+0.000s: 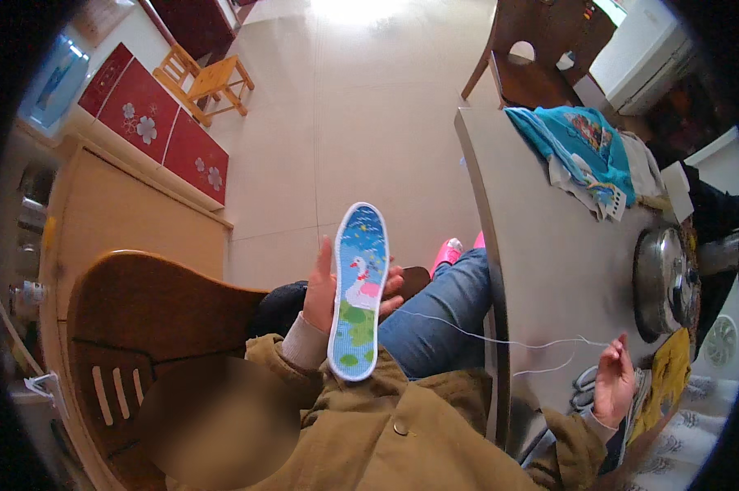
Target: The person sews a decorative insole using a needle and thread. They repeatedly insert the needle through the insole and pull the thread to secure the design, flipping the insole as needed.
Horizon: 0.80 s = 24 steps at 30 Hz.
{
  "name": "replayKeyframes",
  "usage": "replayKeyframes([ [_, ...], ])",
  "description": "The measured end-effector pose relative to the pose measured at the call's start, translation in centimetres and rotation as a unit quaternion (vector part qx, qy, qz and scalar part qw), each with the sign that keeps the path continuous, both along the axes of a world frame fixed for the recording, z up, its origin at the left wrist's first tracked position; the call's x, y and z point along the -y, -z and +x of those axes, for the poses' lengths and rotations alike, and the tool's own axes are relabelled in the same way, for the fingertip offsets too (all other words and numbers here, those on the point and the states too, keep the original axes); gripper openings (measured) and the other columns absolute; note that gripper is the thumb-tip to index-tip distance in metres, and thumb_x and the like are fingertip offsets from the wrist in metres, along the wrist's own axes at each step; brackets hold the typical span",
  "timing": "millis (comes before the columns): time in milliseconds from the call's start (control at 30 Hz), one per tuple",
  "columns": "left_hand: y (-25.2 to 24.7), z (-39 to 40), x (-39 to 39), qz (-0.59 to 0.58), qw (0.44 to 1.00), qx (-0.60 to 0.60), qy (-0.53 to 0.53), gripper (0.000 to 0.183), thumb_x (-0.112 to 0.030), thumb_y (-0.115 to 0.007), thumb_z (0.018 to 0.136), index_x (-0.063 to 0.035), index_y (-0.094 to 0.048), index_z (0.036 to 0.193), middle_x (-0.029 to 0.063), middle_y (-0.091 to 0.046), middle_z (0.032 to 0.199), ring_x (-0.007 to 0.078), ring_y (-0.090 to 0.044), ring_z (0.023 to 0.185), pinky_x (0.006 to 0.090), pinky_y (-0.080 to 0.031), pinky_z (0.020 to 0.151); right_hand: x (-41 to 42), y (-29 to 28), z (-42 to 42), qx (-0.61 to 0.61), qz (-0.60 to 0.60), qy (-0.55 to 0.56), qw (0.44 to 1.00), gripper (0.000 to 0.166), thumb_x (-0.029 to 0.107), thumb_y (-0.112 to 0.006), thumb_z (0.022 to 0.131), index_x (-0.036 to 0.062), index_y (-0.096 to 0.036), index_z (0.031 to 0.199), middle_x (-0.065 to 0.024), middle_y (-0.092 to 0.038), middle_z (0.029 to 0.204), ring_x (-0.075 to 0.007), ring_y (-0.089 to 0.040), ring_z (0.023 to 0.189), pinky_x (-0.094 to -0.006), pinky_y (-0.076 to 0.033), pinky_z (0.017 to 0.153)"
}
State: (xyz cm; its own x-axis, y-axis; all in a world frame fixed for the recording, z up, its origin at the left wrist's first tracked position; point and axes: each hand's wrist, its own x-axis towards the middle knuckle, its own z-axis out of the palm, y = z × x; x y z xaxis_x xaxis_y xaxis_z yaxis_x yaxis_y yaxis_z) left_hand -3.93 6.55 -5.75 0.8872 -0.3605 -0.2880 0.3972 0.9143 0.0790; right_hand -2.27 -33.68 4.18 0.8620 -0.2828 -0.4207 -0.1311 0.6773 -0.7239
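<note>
An embroidered shoe insole (361,294) with a white rim lies upright in view across my left hand (323,294), its pattern side facing up. The pattern shows a white swan, blue water and green leaves. My left palm supports it from beneath, with fingers showing past its right edge. White thread (467,333) runs from near the insole over my jeans and the table edge to my right hand (614,383). The fingertips of my right hand are pinched on the thread; a needle cannot be made out there.
The table (559,264) on my right holds a teal cloth (590,141) with embroidery threads, a lidded metal pot (664,282), scissors (584,386) beside my right hand and a yellow cloth (667,380). A wooden chair (161,288) stands at left, a small wooden chair (213,80) farther off.
</note>
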Motion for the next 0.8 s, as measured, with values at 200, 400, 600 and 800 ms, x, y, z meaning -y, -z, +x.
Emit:
replayKeyframes([
  [200,-1.0,-3.0,3.1,0.045,0.989,-0.002,0.143,0.055,-0.036,-0.044,0.086,0.0030,-0.034,0.123,0.0199,-0.044,0.120,0.0271,-0.047,0.107,0.0397,-0.037,0.093,-4.7,0.9,-0.6,0.082,-0.078,-0.199,0.974,0.034,0.014,-0.043,0.089,-0.0005,-0.040,0.119,-0.0073,-0.053,0.080,-0.0088,-0.047,0.060,-0.0191,-0.045,0.055],
  [400,-1.6,-6.7,2.2,0.317,0.935,-0.038,0.156,0.036,-0.025,-0.049,0.086,0.0003,-0.048,0.111,0.0082,-0.058,0.099,0.0146,-0.057,0.086,0.0291,-0.048,0.076,-5.9,1.0,-0.5,0.143,-0.181,-0.148,0.962,0.034,0.025,-0.039,0.090,0.0027,-0.042,0.116,-0.0032,-0.049,0.066,-0.0083,-0.040,0.047,-0.0206,-0.038,0.047],
  [600,-2.2,-5.9,3.1,0.351,0.936,-0.003,0.013,0.025,-0.018,-0.047,0.088,-0.0007,-0.049,0.105,0.0042,-0.058,0.093,0.0094,-0.055,0.083,0.0229,-0.046,0.072,-5.3,1.3,-1.2,0.123,-0.164,-0.258,0.944,0.033,0.024,-0.038,0.091,0.0014,-0.043,0.115,0.0021,-0.033,0.055,-0.0066,-0.031,0.046,-0.0201,-0.029,0.041],
  [800,-2.4,-4.4,4.0,0.078,0.994,0.024,0.066,0.033,-0.025,-0.051,0.084,-0.0033,-0.041,0.108,-0.0010,-0.042,0.068,0.0098,-0.038,0.061,0.0212,-0.037,0.055,-10.4,1.0,-2.1,-0.030,-0.084,-0.297,0.951,0.032,0.012,-0.039,0.088,-0.0029,-0.044,0.116,0.0022,-0.033,0.056,-0.0057,-0.032,0.048,-0.0181,-0.030,0.041],
])
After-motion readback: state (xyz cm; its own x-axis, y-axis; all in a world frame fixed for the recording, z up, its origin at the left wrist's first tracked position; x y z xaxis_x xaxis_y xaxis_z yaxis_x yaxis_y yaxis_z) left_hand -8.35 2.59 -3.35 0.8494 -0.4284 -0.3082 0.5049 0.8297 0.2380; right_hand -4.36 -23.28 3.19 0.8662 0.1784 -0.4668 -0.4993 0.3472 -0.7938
